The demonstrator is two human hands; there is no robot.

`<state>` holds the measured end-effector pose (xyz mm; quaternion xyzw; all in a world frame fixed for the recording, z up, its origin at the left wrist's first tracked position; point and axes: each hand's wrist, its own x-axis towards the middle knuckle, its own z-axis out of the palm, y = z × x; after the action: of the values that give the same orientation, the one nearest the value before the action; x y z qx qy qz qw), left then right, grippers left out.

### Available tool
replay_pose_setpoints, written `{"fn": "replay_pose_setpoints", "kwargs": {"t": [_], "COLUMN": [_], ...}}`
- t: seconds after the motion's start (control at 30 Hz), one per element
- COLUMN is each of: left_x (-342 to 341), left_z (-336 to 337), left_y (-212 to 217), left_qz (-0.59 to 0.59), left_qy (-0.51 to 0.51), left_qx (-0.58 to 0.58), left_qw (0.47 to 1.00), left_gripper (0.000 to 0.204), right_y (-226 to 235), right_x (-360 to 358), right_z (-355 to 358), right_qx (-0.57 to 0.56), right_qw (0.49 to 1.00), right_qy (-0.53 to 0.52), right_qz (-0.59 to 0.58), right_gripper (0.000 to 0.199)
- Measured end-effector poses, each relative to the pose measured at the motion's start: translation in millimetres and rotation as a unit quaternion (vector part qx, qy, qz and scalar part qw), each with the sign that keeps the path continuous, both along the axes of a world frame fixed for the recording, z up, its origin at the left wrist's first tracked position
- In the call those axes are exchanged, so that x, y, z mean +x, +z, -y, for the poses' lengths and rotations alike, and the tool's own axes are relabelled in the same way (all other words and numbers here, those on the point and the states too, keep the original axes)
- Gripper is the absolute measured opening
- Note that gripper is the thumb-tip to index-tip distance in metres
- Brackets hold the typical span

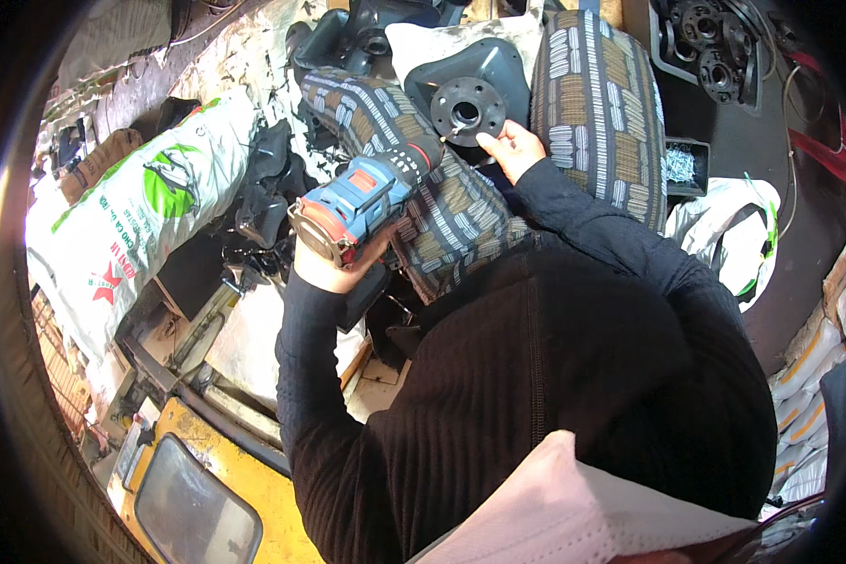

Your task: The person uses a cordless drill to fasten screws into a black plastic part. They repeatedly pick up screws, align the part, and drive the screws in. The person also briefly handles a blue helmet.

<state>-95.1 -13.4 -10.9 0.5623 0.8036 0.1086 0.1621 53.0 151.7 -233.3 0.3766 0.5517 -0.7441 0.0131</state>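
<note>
My left hand [334,268] is closed around the grip of a blue and red cordless drill [352,202]. Its black chuck points up and to the right, close to a dark round flange [467,112] with a large centre hole and smaller holes around it. The flange sits on a black square-based, tapered plastic part [503,80]. At the flange's lower right edge, my right hand [515,150] pinches with thumb and finger; anything small between the fingertips is hidden. Patterned fabric covers my left thigh [451,207] and right thigh [597,103], on either side of the black part.
Black plastic parts [362,42] lie piled at the far side. A box of dark metal flanges [710,47] stands at the far right, near a small black tray of screws [686,164]. White printed sacks [160,207] lie at left, above a yellow machine panel [197,498].
</note>
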Motion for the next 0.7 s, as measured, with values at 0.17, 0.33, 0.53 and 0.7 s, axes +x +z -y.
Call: {"fn": "replay_pose_setpoints", "kwargs": {"t": [0.17,0.33,0.53,0.7], "left_x": [6,12,7,2], "left_z": [0,-2,-7,-2], "left_y": [-5,-3,-2,0], "left_qz": [-0.01,0.085,0.105,0.107], "left_qy": [0.011,0.069,0.069,0.066], "left_qx": [-0.002,-0.053,-0.06,-0.028], "left_qw": [1.0,0.993,0.99,0.992], "left_gripper": [0.028,0.036,0.035,0.032], "right_y": [1,13,20,17], "right_x": [-1,-2,-14,-19], "right_z": [1,1,-4,-14], "right_qx": [-0.029,0.016,0.044,0.164], "right_qw": [0.999,0.998,0.987,0.984], "right_qy": [-0.029,-0.068,-0.144,-0.047], "right_qz": [-0.009,0.007,-0.047,0.043], "right_gripper": [0.022,0.023,0.022,0.027]}}
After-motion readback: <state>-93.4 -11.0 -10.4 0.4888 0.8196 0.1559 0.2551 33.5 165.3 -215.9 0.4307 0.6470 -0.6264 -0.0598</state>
